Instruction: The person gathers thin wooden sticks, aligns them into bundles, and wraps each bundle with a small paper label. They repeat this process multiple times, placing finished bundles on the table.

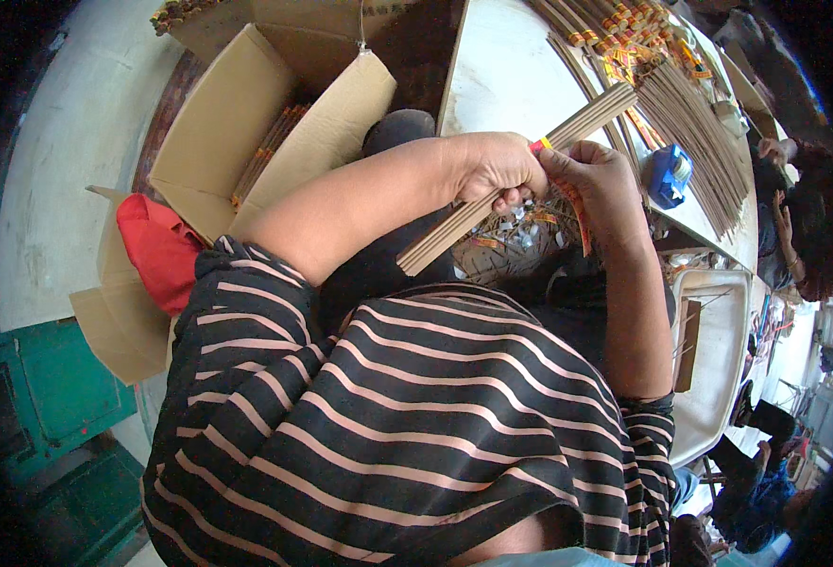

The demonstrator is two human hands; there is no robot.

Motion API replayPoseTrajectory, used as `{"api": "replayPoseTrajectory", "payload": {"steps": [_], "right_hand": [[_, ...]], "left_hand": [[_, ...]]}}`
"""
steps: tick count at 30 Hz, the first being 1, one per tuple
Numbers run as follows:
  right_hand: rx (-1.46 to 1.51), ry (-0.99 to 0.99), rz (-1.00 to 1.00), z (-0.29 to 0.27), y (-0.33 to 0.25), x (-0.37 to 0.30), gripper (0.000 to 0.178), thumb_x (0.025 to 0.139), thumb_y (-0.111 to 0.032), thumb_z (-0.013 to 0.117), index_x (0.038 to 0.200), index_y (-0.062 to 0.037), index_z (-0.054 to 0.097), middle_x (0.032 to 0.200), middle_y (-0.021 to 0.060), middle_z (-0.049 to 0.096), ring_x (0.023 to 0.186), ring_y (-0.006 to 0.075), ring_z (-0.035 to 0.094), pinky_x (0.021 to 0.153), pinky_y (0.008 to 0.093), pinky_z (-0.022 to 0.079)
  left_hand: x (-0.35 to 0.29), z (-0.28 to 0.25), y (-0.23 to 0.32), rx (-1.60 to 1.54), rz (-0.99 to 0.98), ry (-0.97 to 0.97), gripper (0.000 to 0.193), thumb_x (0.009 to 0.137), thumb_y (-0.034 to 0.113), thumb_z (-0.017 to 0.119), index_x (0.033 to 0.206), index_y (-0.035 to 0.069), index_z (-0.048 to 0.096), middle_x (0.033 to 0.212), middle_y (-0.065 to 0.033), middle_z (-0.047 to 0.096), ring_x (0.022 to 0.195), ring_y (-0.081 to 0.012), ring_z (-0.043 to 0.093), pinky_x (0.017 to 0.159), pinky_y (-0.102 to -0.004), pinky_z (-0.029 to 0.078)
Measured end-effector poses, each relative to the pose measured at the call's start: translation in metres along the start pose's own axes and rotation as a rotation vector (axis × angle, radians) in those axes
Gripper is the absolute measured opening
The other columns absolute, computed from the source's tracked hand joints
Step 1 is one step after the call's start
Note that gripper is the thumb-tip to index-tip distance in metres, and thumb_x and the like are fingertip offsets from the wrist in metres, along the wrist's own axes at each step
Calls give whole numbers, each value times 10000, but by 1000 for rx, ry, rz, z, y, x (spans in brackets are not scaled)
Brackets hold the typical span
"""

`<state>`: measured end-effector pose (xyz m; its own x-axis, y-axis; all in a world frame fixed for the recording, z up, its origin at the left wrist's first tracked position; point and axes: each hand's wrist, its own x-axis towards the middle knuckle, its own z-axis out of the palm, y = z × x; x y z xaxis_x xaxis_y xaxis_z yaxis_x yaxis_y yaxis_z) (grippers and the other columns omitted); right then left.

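Note:
A bundle of brown incense sticks (440, 236) lies slantwise across my lap area, its upper end over the table edge. My left hand (501, 172) is wrapped round its middle. At the bundle, my right hand (598, 180) pinches a red and yellow paper band (541, 146) with thumb and fingers. The band passes round the sticks, partly hidden by both hands. An orange printed strip (582, 222) hangs below my right fingers. Right of that hand, a blue tape dispenser (667, 178) stands on the white table (501, 76).
Loose incense sticks (700, 132) and banded bundles (615, 24) cover the table's right side. An open cardboard box (213, 142) holding bundles stands at left, beside a red cloth (156, 250). A white tray (719, 312) is at right. Another person's hand (783, 222) shows far right.

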<state>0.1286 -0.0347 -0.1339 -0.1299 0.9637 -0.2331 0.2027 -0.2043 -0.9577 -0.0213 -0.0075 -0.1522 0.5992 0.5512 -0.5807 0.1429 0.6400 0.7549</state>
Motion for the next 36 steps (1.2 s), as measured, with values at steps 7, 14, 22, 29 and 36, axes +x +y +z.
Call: {"api": "replayPoseTrajectory", "payload": {"steps": [7, 14, 22, 29, 36], "right_hand": [[40, -55, 46, -4, 7, -2, 218, 783, -162, 691, 708, -2, 564, 638, 29, 565, 556, 79, 518, 502, 207, 422], [9, -26, 47, -3, 4, -13, 243, 757, -192, 719, 710, 10, 593, 627, 25, 567, 546, 71, 497, 487, 213, 405], [-96, 52, 85, 2, 1, -28, 328, 728, -268, 743, 766, 18, 589, 637, 26, 565, 552, 85, 496, 494, 214, 401], [366, -45, -38, 7, 19, -33, 525, 697, -183, 714, 1112, 36, 478, 997, 126, 566, 907, 180, 547, 824, 312, 443], [465, -76, -103, 11, 29, -32, 398, 702, -146, 651, 1016, 37, 489, 976, 141, 597, 851, 179, 575, 782, 306, 475]], "left_hand": [[-2, 1, -7, 25, 36, 8, 154, 673, -33, 595, 668, 66, 479, 491, -5, 416, 357, -80, 389, 292, -233, 300], [-9, 10, -9, 105, 75, 34, 113, 660, -26, 588, 708, 44, 514, 504, 1, 429, 351, -73, 390, 292, -230, 302], [-18, 20, -14, 166, 134, 94, 195, 656, -27, 580, 844, 6, 540, 541, -4, 443, 370, -75, 404, 307, -224, 312], [-26, 29, -17, 117, 80, 28, 166, 686, -19, 595, 828, 32, 525, 555, 21, 430, 369, -54, 387, 307, -216, 283], [-30, 35, -13, 106, 63, -23, 180, 704, -16, 604, 871, -9, 536, 552, -3, 448, 375, -72, 430, 321, -207, 331]]}}
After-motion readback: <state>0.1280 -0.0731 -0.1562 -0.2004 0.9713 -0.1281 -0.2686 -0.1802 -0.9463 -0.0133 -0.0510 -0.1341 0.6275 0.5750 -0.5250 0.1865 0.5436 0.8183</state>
